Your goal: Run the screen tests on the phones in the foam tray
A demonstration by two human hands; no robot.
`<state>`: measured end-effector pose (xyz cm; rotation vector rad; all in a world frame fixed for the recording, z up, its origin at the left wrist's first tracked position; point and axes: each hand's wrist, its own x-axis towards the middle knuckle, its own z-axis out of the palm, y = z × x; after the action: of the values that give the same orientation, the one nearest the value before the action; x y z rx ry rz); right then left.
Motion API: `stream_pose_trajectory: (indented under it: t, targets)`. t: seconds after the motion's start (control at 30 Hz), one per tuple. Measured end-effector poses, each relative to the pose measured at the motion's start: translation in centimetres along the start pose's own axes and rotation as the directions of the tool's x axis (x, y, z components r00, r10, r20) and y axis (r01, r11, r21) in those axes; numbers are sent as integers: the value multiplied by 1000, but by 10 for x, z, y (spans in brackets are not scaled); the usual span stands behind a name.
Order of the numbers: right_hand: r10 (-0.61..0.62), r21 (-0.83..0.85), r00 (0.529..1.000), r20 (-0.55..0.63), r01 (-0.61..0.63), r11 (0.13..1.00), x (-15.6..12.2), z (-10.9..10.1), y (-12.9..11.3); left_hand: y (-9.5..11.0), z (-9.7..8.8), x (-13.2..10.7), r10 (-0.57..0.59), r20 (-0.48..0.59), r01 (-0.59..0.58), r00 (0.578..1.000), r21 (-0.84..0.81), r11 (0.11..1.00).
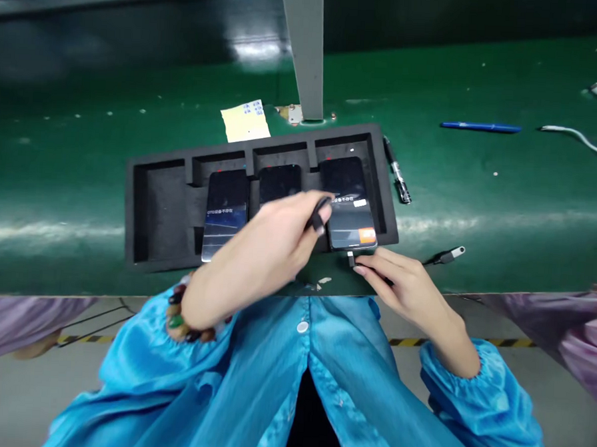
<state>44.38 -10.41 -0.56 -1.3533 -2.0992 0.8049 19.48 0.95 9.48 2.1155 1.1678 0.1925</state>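
A black foam tray (144, 202) with several slots lies on the green belt. Three phones rest in it: a left phone (225, 210) with a lit screen, a dark middle phone (279, 182) and a right phone (351, 219) showing a dialog with an orange button. My left hand (262, 248) reaches over the tray, fingers pinched on a small black cable plug (319, 214) beside the right phone. My right hand (405, 282) pinches a black cable connector (351, 258) at the right phone's bottom edge.
On the green belt (480, 193) lie a yellow note (244, 120), a black pen (397, 172), a blue pen (480, 127), white cables (578, 137) and a loose USB plug (449, 255). A grey post (305, 50) stands behind the tray. Purple sleeves of other people show at both sides.
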Motion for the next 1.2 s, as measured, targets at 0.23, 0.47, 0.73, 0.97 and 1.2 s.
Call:
stream_pose_trajectory:
  t: [0.23, 0.47, 0.73, 0.97, 1.2]
  targets:
    - [-24, 25, 1000, -14, 24, 999, 2, -4, 5, -1, 20, 82, -8, -34, 22, 999, 418, 908]
    - [-19, 36, 999, -32, 20, 999, 2, -4, 12, -8, 33, 97, -32, -51, 51, 998, 441, 896]
    - [-63, 39, 995, -77, 66, 997, -2, 2, 16, -12, 36, 98, -5, -78, 41, 997, 472, 881]
    - [-31, 88, 989, -142, 43, 995, -4, 7, 17, -14, 36, 100, -2, -92, 44, 996, 454, 890]
    - [33, 105, 976, -216, -11, 994, -1, 14, 13, -19, 39, 102, 20, -101, 27, 995, 442, 896]
